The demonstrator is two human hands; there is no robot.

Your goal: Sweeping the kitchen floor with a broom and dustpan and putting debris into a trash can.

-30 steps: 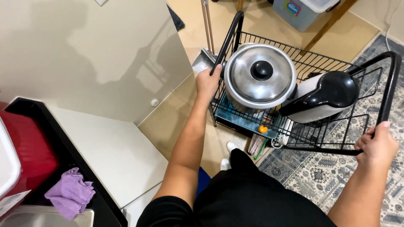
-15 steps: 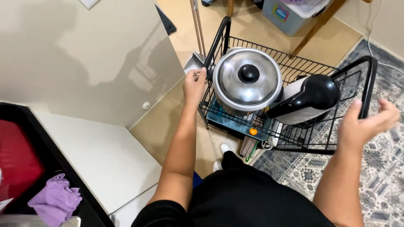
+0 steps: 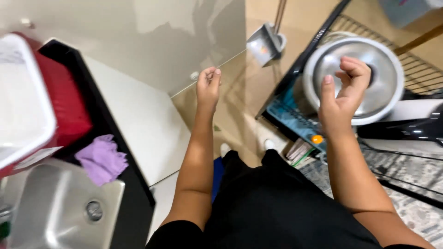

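My left hand (image 3: pixel 208 85) is raised in front of the white cabinet door (image 3: pixel 138 41), near its small knob (image 3: pixel 194 75), fingers loosely together and holding nothing. My right hand (image 3: pixel 342 94) hovers above the steel pot lid (image 3: pixel 385 87), fingers curled and apart, empty. The lid with its black knob sits on a pot in the black wire cart (image 3: pixel 295 74). A black and white kettle (image 3: pixel 406 124) lies beside the pot at the right edge.
A black counter (image 3: pixel 115 143) holds a steel sink (image 3: pixel 60 207), a purple cloth (image 3: pixel 101 159) and a red bin (image 3: pixel 69 101) with a white tray (image 3: pixel 18 101). A dustpan (image 3: pixel 265 44) leans on the tan floor. A patterned rug (image 3: pixel 406 184) lies under the cart.
Both hands have let go of the cart: the left moved off its rim toward the cabinet, the right left the handle and came over the pot lid. The view swung left toward the counter.
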